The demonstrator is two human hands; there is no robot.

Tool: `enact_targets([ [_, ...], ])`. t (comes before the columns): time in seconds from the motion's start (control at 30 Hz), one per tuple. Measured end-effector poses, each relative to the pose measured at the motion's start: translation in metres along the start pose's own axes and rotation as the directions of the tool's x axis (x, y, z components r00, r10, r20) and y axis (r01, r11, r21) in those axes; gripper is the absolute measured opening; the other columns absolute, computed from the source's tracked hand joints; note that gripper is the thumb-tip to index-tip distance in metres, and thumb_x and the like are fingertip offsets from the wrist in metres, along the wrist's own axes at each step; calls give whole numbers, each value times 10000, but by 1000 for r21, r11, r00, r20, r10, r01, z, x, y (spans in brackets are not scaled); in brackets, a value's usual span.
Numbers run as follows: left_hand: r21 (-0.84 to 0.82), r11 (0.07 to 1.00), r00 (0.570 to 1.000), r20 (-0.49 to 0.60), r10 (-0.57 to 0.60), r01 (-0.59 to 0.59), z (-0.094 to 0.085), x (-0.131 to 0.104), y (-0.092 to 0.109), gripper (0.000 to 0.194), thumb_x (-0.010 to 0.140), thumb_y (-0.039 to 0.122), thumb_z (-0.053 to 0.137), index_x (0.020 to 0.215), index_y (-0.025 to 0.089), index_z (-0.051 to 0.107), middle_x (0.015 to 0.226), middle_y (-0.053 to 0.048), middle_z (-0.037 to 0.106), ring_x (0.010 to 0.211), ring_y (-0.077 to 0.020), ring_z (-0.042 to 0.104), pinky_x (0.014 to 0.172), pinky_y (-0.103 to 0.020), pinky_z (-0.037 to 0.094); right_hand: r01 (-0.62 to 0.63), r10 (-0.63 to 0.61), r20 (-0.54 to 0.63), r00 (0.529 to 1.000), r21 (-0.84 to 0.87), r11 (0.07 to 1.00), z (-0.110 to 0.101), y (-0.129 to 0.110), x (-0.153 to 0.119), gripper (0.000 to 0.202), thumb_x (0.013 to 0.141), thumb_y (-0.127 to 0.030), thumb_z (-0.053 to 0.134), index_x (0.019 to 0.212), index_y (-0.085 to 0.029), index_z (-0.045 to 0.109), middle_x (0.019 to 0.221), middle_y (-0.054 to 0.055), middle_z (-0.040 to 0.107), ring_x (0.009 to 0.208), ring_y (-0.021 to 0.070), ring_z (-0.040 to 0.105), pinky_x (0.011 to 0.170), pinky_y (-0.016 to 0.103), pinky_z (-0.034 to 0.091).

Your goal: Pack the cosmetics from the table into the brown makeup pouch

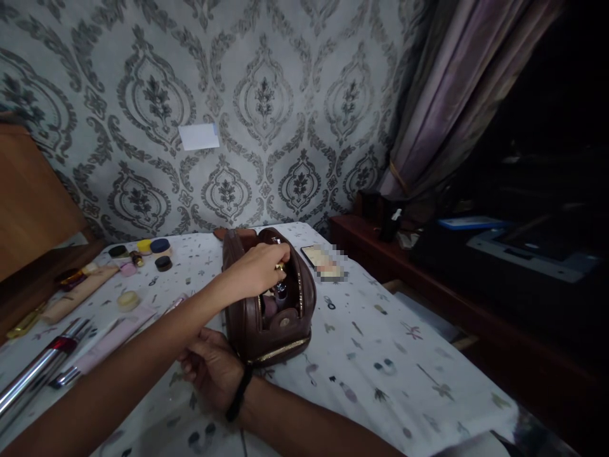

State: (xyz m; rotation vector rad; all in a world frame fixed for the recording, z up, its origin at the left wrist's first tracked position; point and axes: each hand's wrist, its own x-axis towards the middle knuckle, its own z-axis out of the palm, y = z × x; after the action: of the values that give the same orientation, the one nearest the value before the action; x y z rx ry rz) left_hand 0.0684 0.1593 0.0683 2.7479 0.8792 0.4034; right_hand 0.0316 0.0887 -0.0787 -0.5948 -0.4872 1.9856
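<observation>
A brown leather makeup bag (238, 324) stands unzipped on the table, its gold zipper edges spread apart. My left hand (264, 270) reaches over its opening, fingers pinched around a small item with a gold part that is mostly hidden. Beneath those fingers, shiny small containers (280, 291) show inside the bag. My right hand (214, 365), with a black band at the wrist, rests low beside the bag's near left side, under my left forearm. Its fingers are curled, and whatever they hold, if anything, cannot be made out.
Small jars (160, 246), a pale pink tube (111, 343) and silver cylinders (40, 368) lie on the left of the patterned tablecloth (361, 362). A phone (324, 263) lies right of the bag. Beyond the table's right edge is a dark red wooden surface (375, 244).
</observation>
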Motion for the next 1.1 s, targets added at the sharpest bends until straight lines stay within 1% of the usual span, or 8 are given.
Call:
enact_targets([
  [0.3, 10, 1000, 999, 37, -21, 21, -2, -1, 4, 179, 793, 171, 634, 969, 188, 604, 937, -41, 676, 920, -224, 624, 748, -287, 447, -7, 7, 5, 1000, 4, 1000, 1, 0, -2, 560, 416, -428, 915, 753, -152, 564, 536, -43, 589, 409, 40, 452, 404, 180, 245],
  [0.43, -8, 1000, 1000, 19, -23, 23, -6, -1, 5, 137, 834, 224, 601, 961, 173, 614, 889, -42, 677, 857, -208, 630, 741, -292, 456, -7, 7, -2, 1000, -5, 1000, 3, -1, -3, 571, 386, -435, 920, 725, -161, 551, 526, -44, 589, 404, 41, 444, 404, 175, 242],
  [0.5, -55, 998, 999, -12, -38, 38, -11, -3, 5, 121, 853, 222, 566, 948, 173, 623, 849, -32, 679, 804, -187, 628, 715, -281, 460, -1, 1, -12, 1000, -2, 1000, 3, -1, -3, 566, 390, -430, 920, 722, -161, 548, 526, -43, 588, 402, 39, 438, 409, 177, 237],
  [0.6, -100, 995, 988, -148, -39, 24, -21, -11, 6, 142, 878, 205, 510, 949, 188, 632, 841, -18, 687, 790, -171, 621, 715, -275, 463, 7, -7, -21, 1000, 5, 1000, 2, 0, -2, 550, 414, -432, 916, 716, -162, 543, 527, -35, 586, 405, 42, 438, 417, 185, 229],
  [0.73, -139, 990, 925, -375, -60, 9, -29, -34, 4, 171, 906, 204, 455, 963, 203, 616, 897, -12, 700, 806, -162, 631, 749, -277, 463, 1, -1, -22, 1000, 2, 1000, 1, 0, -2, 536, 421, -426, 920, 691, -162, 540, 518, -29, 581, 407, 46, 438, 426, 188, 222],
  [0.83, -142, 988, 870, -480, -115, 53, -25, -57, -4, 161, 908, 216, 444, 957, 207, 596, 940, -17, 704, 842, -166, 634, 767, -279, 465, 5, -4, -6, 1000, 15, 1000, 1, -1, -2, 527, 431, -428, 923, 687, -154, 553, 529, -25, 587, 416, 42, 438, 435, 184, 237],
  [0.97, -147, 978, 838, -506, -206, 151, -10, -93, -29, 177, 915, 259, 424, 928, 211, 594, 922, -28, 696, 872, -182, 632, 789, -297, 474, -1, 1, -14, 1000, 6, 1000, 1, -2, -2, 530, 408, -425, 929, 680, -153, 565, 525, -26, 594, 412, 42, 438, 426, 177, 242],
  [1.1, -99, 945, 814, -484, -321, 313, 7, -133, -62, 194, 919, 254, 404, 945, 210, 591, 936, -45, 682, 875, -195, 618, 786, -323, 483, 1, -2, -46, 999, -18, 1000, 1, -2, -2, 551, 372, -424, 940, 674, -154, 566, 528, -25, 603, 417, 41, 446, 415, 162, 248],
])
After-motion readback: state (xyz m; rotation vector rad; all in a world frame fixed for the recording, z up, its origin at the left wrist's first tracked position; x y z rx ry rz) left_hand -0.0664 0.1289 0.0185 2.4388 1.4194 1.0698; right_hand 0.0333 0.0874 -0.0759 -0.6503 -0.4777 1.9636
